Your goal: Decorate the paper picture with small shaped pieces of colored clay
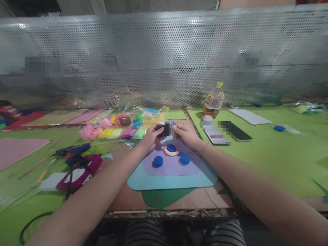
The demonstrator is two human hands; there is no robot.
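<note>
My left hand (154,135) grips a small packet of black clay (165,129), dark on the left with a clear plastic edge on the right. My right hand (182,134) pinches that clear edge, its fingertips close to the left ones. Under both hands lies a light blue sheet (138,181) with a lilac panel (166,169) on it. A left blue bottle cap (158,161) and a right blue cap (185,159) rest on the panel. Above them, a pale curved clay piece (171,152) lies against a third blue cap (171,148).
Colourful clay packets (120,131) lie behind my left hand. A hot glue gun (74,150) and a magenta device (82,173) with a black cord are at left. Two phones (215,133) and a bottle (214,100) stand at right. A perforated metal panel (159,61) spans the back.
</note>
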